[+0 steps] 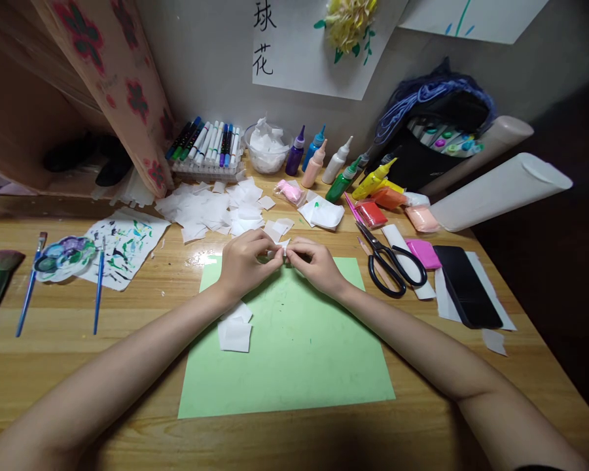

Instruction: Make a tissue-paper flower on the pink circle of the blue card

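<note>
My left hand (245, 261) and my right hand (314, 263) meet above the top edge of a light green paper sheet (294, 353) on the wooden table. Between their pinched fingertips they hold a small piece of white tissue paper (281, 248). Both hands have their fingers closed on it. Two white paper squares (235, 330) lie on the green sheet's left edge, just under my left forearm. A heap of cut white paper squares (211, 208) is spread behind my hands.
Black-handled scissors (390, 261), a pink block (423, 252) and a black phone (466, 285) lie to the right. Paint bottles (341, 171), markers (206, 145) and a bowl of paper (267, 149) stand along the wall. Brushes (29, 288) and a palette (65, 256) sit at left.
</note>
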### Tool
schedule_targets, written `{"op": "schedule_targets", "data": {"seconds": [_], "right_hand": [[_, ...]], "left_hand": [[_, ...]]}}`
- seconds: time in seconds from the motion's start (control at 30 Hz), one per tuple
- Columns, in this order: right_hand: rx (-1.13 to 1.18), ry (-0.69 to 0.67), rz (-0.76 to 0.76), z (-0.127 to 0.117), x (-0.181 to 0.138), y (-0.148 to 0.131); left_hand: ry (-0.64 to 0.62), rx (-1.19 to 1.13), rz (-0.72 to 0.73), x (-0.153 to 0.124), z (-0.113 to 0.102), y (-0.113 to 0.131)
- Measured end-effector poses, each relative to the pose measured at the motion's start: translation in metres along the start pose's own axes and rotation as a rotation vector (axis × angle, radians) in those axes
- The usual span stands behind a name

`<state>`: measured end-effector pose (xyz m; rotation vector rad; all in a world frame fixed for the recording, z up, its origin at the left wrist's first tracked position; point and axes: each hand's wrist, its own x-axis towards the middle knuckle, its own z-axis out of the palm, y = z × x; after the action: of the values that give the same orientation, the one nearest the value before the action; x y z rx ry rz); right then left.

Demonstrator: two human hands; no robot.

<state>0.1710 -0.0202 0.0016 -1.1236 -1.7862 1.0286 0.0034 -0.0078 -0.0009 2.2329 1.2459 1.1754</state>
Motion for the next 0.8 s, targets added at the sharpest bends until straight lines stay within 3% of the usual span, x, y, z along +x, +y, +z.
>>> {"op": "schedule_targets", "data": {"seconds": [0.63, 0.8], "right_hand": [[0.019, -0.01, 0.026, -0.0008, 0.0003, 0.0002], [0.006, 0.041, 0.061, 0.0002, 0.0002, 0.0011]], "left_hand": [[-0.03, -0.012, -0.005, -0.0002, 0.0007, -0.0021], [-0.065, -0.044, -0.006, -0.0005, 0.0005, -0.001]]}}
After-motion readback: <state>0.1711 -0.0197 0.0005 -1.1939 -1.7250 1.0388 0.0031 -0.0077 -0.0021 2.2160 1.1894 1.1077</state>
